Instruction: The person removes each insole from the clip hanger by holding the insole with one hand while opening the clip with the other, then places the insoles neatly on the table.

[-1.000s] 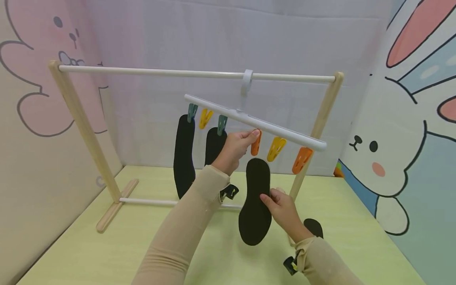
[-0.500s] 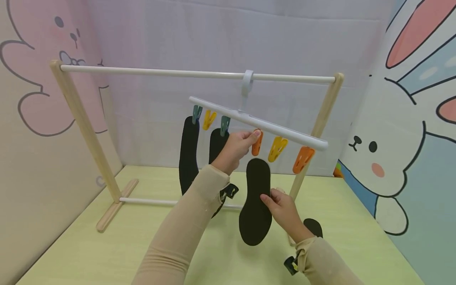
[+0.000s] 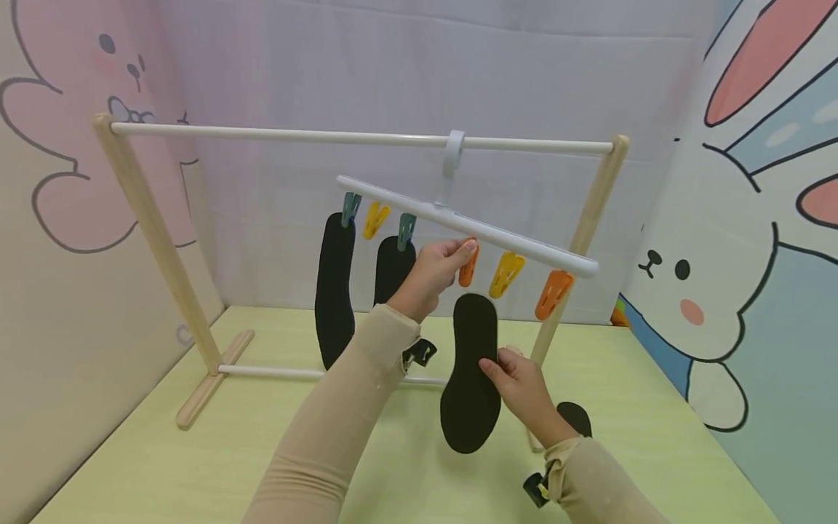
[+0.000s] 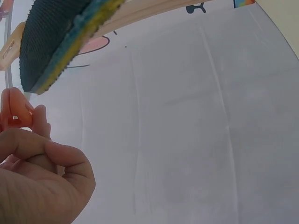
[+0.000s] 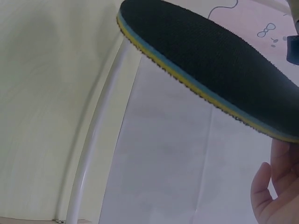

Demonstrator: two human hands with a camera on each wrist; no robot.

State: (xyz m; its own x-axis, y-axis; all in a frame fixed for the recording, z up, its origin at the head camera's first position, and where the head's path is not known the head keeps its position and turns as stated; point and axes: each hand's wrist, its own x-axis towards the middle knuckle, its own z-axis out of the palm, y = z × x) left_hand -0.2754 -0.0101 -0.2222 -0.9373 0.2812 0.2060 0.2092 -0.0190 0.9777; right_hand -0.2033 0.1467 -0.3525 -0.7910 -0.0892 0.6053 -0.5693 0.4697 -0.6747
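My left hand point(image 3: 428, 275) pinches an orange clothespin point(image 3: 468, 263) beneath the tilted white hanger point(image 3: 524, 244). Just below and apart from that clothespin is a black insole point(image 3: 470, 386), toe end down; in the right wrist view its edge shows blue and yellow layers. My right hand point(image 3: 524, 389) grips this insole by its right edge, thumb on the front. Two other insoles hang at the left, one point(image 3: 335, 291) from a green clothespin point(image 3: 350, 209), the other point(image 3: 394, 271) from a second green clothespin point(image 3: 406, 231), partly hidden by my left arm.
The hanger's hook point(image 3: 453, 153) sits on the white top rail point(image 3: 281, 134) of a wooden-legged rack. Yellow clothespins point(image 3: 507, 274) and another orange clothespin point(image 3: 553, 294) hang from the hanger. Another black insole point(image 3: 575, 419) lies on the table point(image 3: 131, 466), partly behind my right wrist.
The hanger's left end and its hanging insoles swung right, then back left. The insole in my right hand is very slightly lower. Both hands keep their grips.
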